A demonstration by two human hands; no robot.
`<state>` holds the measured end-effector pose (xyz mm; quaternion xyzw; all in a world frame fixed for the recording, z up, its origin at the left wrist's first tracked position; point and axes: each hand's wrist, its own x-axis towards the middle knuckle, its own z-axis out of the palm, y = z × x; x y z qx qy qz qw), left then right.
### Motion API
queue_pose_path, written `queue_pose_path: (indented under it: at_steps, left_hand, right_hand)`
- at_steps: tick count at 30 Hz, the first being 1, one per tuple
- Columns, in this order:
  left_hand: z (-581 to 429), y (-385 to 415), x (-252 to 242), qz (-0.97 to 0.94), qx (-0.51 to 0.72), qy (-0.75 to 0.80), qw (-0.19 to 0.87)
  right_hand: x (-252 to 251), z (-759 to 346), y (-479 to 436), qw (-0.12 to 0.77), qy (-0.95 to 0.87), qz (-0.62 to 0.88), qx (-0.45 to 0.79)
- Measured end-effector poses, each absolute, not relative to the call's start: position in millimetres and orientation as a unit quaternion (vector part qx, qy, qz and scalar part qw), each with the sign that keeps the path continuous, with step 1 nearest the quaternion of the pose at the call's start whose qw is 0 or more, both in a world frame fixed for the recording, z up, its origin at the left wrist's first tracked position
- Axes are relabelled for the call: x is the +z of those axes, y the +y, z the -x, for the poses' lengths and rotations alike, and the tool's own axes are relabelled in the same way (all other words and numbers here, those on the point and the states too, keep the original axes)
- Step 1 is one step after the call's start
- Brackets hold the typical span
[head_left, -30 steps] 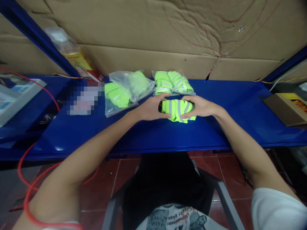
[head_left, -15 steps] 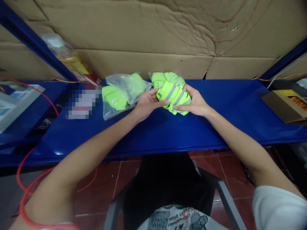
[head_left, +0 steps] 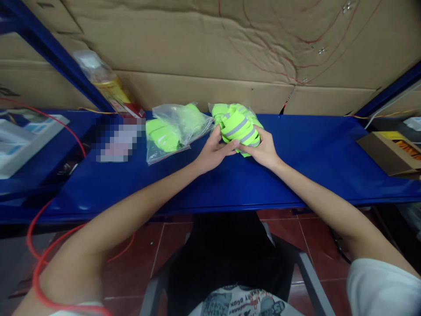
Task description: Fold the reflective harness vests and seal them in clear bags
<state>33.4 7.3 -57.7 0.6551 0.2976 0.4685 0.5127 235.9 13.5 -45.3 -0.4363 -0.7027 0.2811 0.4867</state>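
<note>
A bundle of neon-yellow reflective strap [head_left: 238, 125] with grey stripes is gripped between both my hands above the blue table [head_left: 184, 184]. My left hand [head_left: 215, 151] closes on its left side, the thumb pressed along the front. On the right and lower side, my right hand [head_left: 265, 149] wraps round it, thumb in front. Right behind it lies more of the same yellow striped material [head_left: 219, 109], partly hidden, with clear plastic at its edge. Left of my hands, clear plastic bags [head_left: 164, 140] with yellow material inside lie on the table.
A plastic bottle with a yellow and red label [head_left: 110, 87] stands at the back left. An open cardboard box [head_left: 384, 151] sits on the right, a white tray [head_left: 29, 140] at far left. A red hose [head_left: 33, 245] loops near my left arm. Cardboard [head_left: 184, 44] lines the back.
The strap bundle has turned slightly and looks more compact in my hands. My left thumb has slid rightward across its front. The whole view has shifted a little.
</note>
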Motion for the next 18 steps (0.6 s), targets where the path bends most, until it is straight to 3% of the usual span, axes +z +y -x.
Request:
queue_pose_path:
  at_steps: [6, 10, 13, 18]
  left_hand:
    - [-42, 1, -63, -0.682, 0.525, 0.323, 0.393]
    - [-37, 6, -62, -0.691, 0.522, 0.322, 0.382]
    - [-28, 19, -56, -0.650, 0.568, 0.308, 0.400]
    - [-6, 44, -31, -0.517, 0.724, 0.228, 0.395]
  right_hand:
    - [-51, -220, 0, 0.485, -0.732, 0.415, 0.238]
    - [-51, -226, 2, 0.437, -0.785, 0.358, 0.254]
    - [-54, -239, 13, 0.453, -0.782, 0.315, 0.291]
    - [-57, -240, 23, 0.429, -0.835, 0.334, 0.089]
